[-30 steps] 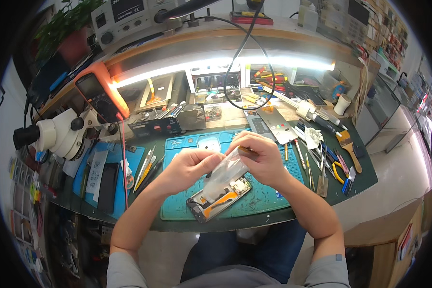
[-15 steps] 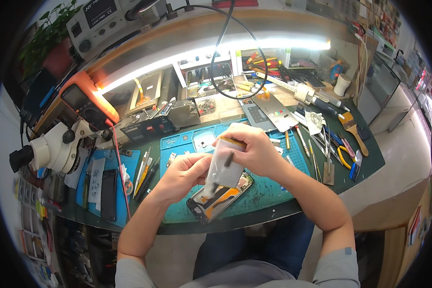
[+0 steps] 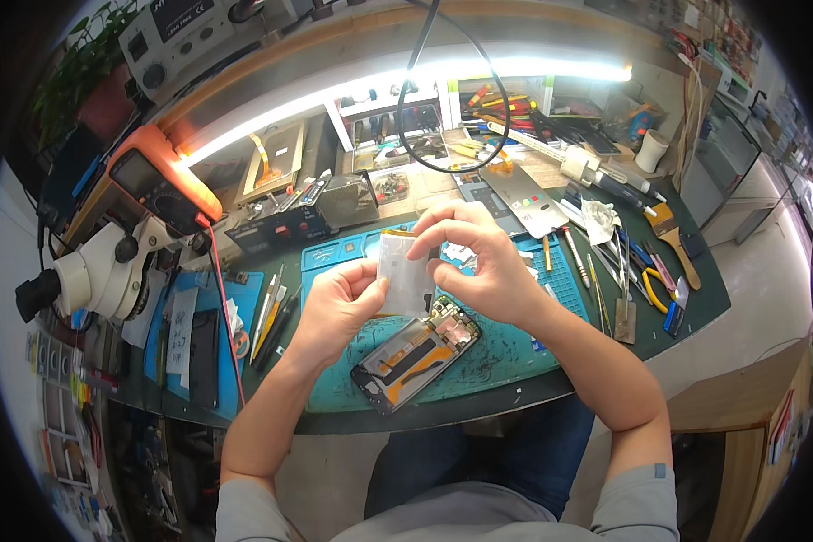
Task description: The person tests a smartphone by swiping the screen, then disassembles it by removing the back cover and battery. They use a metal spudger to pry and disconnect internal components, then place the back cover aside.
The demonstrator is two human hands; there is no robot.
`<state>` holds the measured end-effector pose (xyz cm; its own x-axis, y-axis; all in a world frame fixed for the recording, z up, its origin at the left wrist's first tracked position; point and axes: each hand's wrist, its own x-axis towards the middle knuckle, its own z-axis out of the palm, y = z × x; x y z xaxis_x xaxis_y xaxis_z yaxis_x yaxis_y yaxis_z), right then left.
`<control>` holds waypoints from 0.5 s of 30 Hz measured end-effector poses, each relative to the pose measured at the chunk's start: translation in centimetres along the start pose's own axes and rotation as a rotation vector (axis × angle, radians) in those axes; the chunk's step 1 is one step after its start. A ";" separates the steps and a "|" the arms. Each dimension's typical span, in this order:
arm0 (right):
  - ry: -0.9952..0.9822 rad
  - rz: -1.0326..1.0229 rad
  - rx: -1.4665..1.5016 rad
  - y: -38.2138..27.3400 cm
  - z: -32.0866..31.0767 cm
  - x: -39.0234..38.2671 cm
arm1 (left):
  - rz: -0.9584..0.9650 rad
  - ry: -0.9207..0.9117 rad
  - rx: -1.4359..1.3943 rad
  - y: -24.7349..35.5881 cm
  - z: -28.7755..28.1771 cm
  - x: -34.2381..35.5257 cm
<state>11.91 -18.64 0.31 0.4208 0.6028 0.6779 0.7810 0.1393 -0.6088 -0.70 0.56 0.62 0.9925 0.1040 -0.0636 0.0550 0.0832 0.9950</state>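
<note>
Head view shows left hand (image 3: 339,303) and right hand (image 3: 479,262), fingers pinched on a pale film sheet (image 3: 404,274) above the opened phone (image 3: 415,352), tweezers (image 3: 271,316) and pliers (image 3: 657,291) flanking the surface (image 3: 506,397).

Matt teal rubbery mat (image 3: 506,361)

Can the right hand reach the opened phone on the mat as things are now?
Probably yes. The opened phone lies uncovered on the teal mat, just below the right hand. But that hand and the left hand hold a pale flat part together, so it must let go first.
</note>
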 end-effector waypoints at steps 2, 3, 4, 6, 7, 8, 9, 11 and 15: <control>0.014 0.264 0.252 -1.0 0.2 -0.1 | 0.023 0.017 0.022 -0.5 -0.3 0.1; 0.023 0.396 0.375 -1.4 0.3 0.0 | 0.035 0.023 0.032 -0.6 -0.4 0.1; 0.107 0.343 0.342 -0.8 0.9 0.0 | 0.054 0.037 0.055 -0.6 -0.3 0.1; 0.051 0.427 0.320 -1.2 0.2 0.0 | 0.090 0.064 0.100 -0.6 0.0 0.1; 0.023 0.470 0.309 -1.3 -0.1 0.1 | 0.107 0.068 0.129 -0.5 0.2 0.0; 0.019 0.409 0.246 -0.5 0.2 -0.1 | 0.124 0.073 0.158 -0.3 0.4 -0.1; -0.012 0.442 0.272 -0.5 0.1 0.0 | 0.141 0.076 0.187 -0.3 0.5 -0.2; -0.074 0.506 0.324 -0.6 -0.1 0.1 | 0.159 0.087 0.222 -0.4 0.5 -0.1; -0.185 0.578 0.426 -1.2 -0.8 0.5 | 0.154 0.128 0.249 -0.2 0.2 0.0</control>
<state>11.56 -19.16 1.75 0.5963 0.7899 0.1429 0.1958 0.0295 -0.9802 -0.66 0.40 0.43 0.9703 0.2222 0.0959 -0.0542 -0.1866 0.9809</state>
